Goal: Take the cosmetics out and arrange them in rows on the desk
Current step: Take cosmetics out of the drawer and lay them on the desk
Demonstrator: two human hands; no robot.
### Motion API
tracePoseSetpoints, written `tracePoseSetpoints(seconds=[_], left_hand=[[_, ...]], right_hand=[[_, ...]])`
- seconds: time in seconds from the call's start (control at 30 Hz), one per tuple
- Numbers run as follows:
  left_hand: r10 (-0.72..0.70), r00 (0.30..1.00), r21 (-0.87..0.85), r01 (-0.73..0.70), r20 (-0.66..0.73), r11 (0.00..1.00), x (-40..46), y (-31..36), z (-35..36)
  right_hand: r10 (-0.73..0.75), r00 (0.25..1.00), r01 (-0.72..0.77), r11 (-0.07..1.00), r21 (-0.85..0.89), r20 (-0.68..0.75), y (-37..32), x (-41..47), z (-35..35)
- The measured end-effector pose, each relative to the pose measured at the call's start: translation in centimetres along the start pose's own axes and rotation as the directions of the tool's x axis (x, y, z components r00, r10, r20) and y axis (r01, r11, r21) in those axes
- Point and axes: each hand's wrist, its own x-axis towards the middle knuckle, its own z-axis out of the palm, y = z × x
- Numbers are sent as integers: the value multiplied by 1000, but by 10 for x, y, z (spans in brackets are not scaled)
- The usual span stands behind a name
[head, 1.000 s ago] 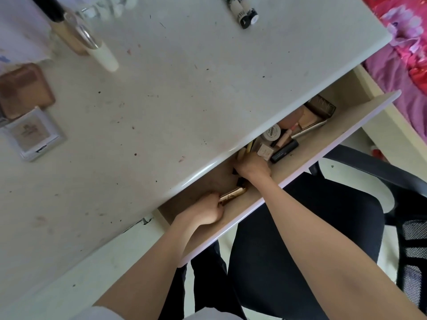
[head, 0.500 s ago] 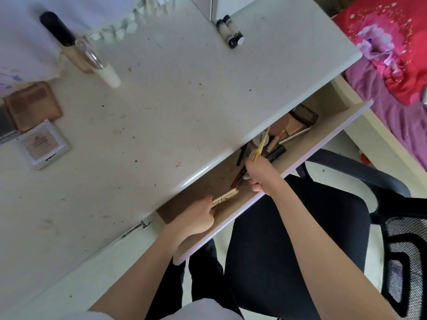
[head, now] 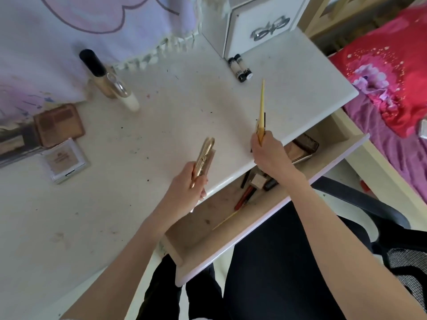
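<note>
Both grips are full above the white bench (head: 138,204): the left hand (head: 187,188) curls around gold cosmetic tubes (head: 204,158), how many is blurred, while the right hand (head: 268,155) pinches a slim yellow stick (head: 261,107) pointing away from the person, a dark item tucked behind it. Below them the open drawer (head: 300,181) holds a red pencil (head: 245,197), a thin gold stick (head: 227,219) and a dark palette (head: 305,144) (partly under the bench edge). On the bench lie two compacts (head: 61,139) at left, a black-capped bottle (head: 99,75) and two small black-and-white tubes (head: 240,69) near a white box (head: 261,24).
</note>
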Motion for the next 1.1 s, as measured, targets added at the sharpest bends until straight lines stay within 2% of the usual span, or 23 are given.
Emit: tracePoseSetpoints(seconds=[0.1, 0.17, 0.27, 0.43, 0.57, 0.67, 0.87, 1.1], left_hand=[[42, 979, -62, -55, -202, 997, 19, 5, -5], [37, 960, -68, -58, -276, 996, 33, 8, -9], [30, 958, -105, -62, -286, 993, 48, 11, -15], [-13, 970, -256, -50, -241, 965, 60, 15, -24], [-49, 976, -295, -16, -213, 955, 63, 16, -29], [-91, 973, -298, 24, -214, 954, 66, 15, -28], [-55, 931, 97, 96, -362, 991, 89, 40, -10], [-91, 937, 46, 113, -337, 993, 130, 70, 9]], right_hand=[[-6, 1000, 6, 982, -189, 2, -19, 36, -1], [-55, 997, 37, 940, -340, -45, -31, 55, 2], [-145, 981, 56, 842, -536, -126, -46, 82, 9], [-237, 961, 78, 730, -679, -144, -61, 110, 17], [-297, 940, 106, 720, -686, -168, -65, 114, 21], [-314, 929, 126, 765, -632, -195, -61, 112, 22], [-375, 895, 222, 844, -489, -241, -45, 106, 21], [-450, 868, 345, 851, -395, -212, -32, 113, 11]])
